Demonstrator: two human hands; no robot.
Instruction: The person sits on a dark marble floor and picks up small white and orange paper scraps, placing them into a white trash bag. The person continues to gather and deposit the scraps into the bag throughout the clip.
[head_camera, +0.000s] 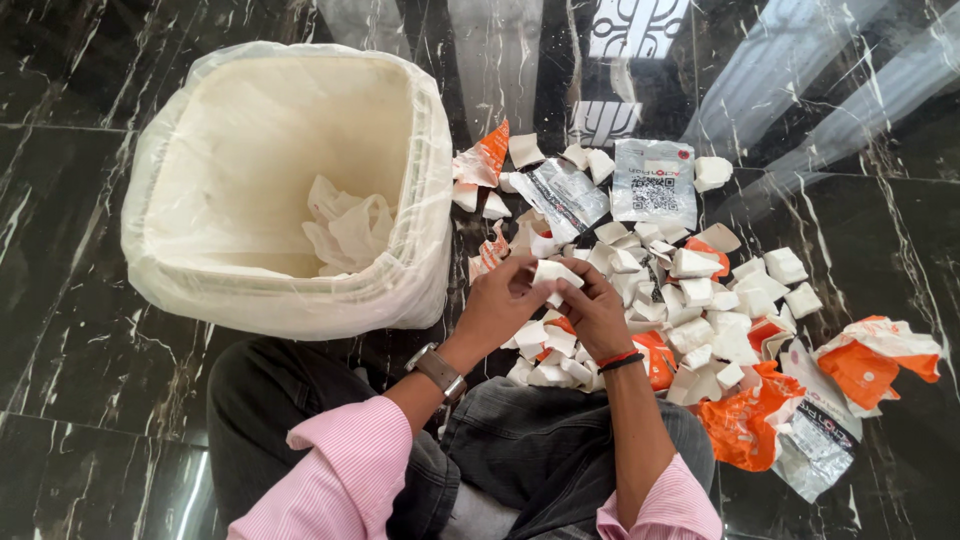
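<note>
My left hand (497, 305) and my right hand (598, 312) meet over the floor, both pinching a white paper scrap (553, 273) between their fingers. A brown-strapped watch sits on my left wrist, and a red and a black band circle my right wrist. Under and beyond my hands lies a pile of white torn paper pieces (690, 300), mixed with orange scraps. A white bin (180, 190) lined with a clear plastic bag stands to the left of my hands, with crumpled white paper at its bottom.
Silver and orange plastic wrappers (655, 182) lie beyond the pile, and more orange and silver ones (800, 420) lie at the right. The floor is glossy black marble with white veins. My knees in dark jeans fill the lower middle.
</note>
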